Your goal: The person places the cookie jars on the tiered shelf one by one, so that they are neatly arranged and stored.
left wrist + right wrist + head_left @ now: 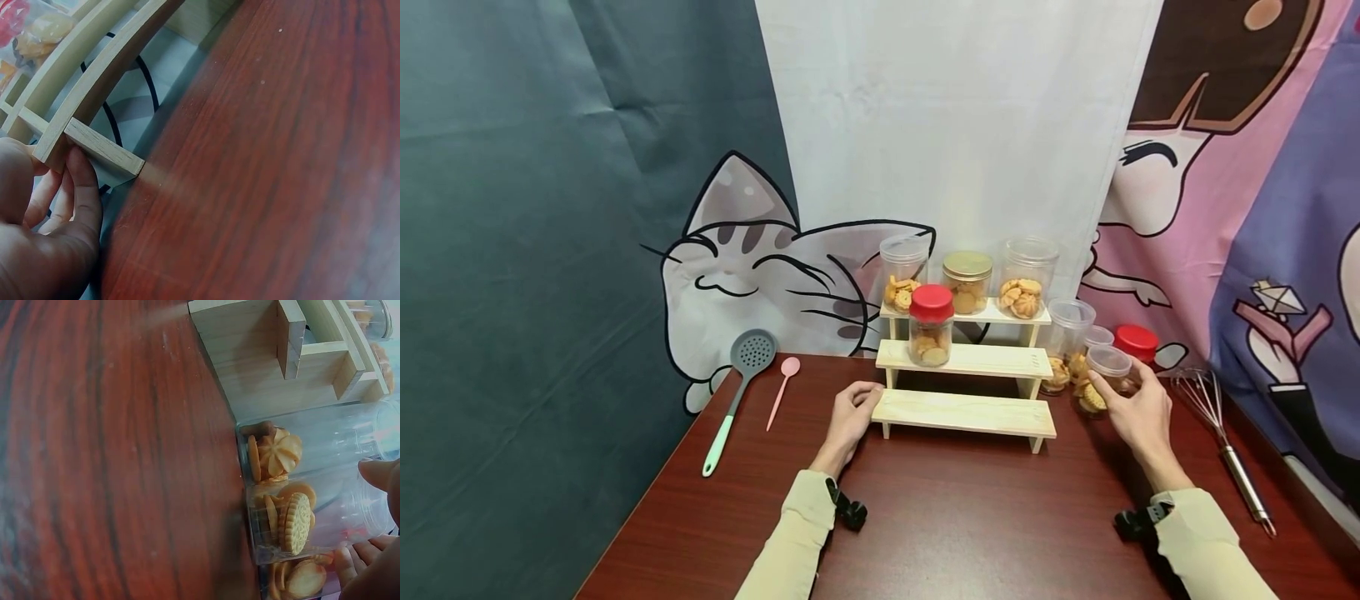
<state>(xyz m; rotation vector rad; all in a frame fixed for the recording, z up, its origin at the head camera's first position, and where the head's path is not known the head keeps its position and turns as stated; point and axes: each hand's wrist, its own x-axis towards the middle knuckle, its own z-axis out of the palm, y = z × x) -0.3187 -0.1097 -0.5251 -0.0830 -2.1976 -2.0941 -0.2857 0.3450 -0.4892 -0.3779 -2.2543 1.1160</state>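
Note:
A three-step wooden display stand [964,414] is on the table. My left hand [852,414] pinches the left end of its lowest step, thumb and fingers on either side of the plank [94,81]. To the right of the stand, my right hand [1138,410] grips a clear cookie jar [284,519] near its top, thumb on one side and fingers on the other. The jar is upright, with cookies at its bottom. Close around it are a tall clear jar [1070,321], a smaller clear-lidded jar partly hidden behind, and a red-lidded jar [1136,340].
On the top step are two clear-lidded cookie jars and a gold-lidded jar [967,279]; a red-lidded jar [931,329] is on the middle step. A slotted skimmer [741,392] and pink spoon [786,379] lie left, a whisk [1228,458] right. A printed curtain hangs behind.

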